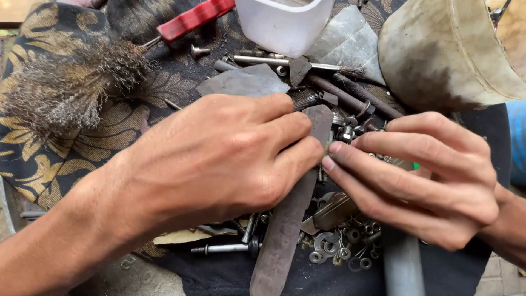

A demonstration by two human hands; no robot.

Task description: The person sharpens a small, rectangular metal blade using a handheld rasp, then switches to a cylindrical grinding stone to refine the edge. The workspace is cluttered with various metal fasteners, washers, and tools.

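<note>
My left hand (224,156) lies over a long, flat, rusty metal strip (285,230) and its fingers curl onto the strip's upper end. My right hand (422,175) meets it from the right, fingertips pinched together against the left fingertips at the strip's edge. A very small metal piece seems to sit between the fingertips; I cannot tell what it is. Under both hands lies a heap of bolts, nuts and washers (339,246) on a dark patterned cloth (82,159).
A wire brush with a red handle (71,82) lies at the upper left. A white plastic tub (282,24) stands at the top, and a dirty pale bucket (449,55) at the upper right. Grey sheet scraps (244,82), long bolts and a grey pipe (402,266) lie around.
</note>
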